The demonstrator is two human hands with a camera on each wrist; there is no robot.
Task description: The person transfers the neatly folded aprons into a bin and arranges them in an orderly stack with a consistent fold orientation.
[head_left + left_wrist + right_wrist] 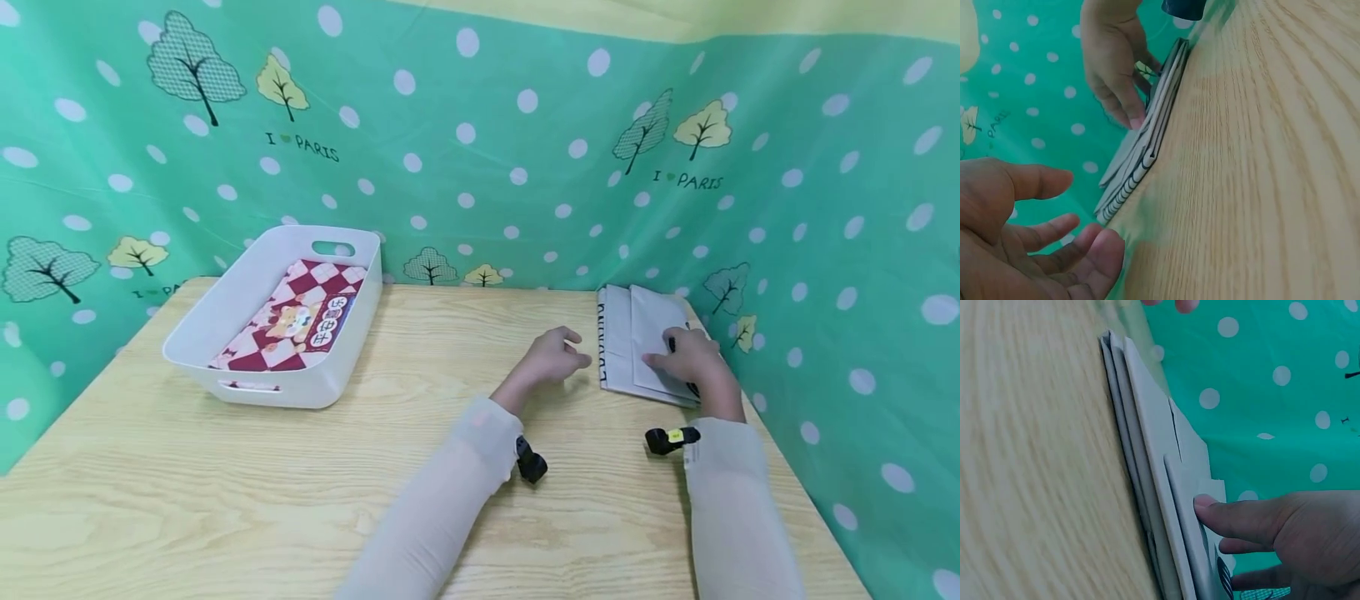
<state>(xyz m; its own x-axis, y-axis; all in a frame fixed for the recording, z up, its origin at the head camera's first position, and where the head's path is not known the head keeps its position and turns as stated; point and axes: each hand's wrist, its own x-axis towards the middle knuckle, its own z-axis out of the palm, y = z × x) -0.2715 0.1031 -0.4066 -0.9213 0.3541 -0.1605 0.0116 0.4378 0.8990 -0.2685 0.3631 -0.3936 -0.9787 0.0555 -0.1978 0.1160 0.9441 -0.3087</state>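
A flat, folded pale grey bundle (618,333) with overlapping flaps and a black-striped left edge lies at the right end of the table. My right hand (690,358) is over it, thumb and fingers apart. In the right wrist view, the thumb (1207,503) touches an upper flap, while the other fingers extend past dark printing. My left hand (553,357) hovers just left of the striped edge, fingers loosely bent around nothing. From the left wrist, the folded layers (1147,131) show edge-on, with the right hand's fingertips at the top one.
On the left stands a white plastic basket (352,333) with handle slots. Inside lies a red-and-white checked packet (288,321) with a cartoon animal on it. A green polka-dot curtain (480,150) closes off the back and right side of the wooden table (225,500).
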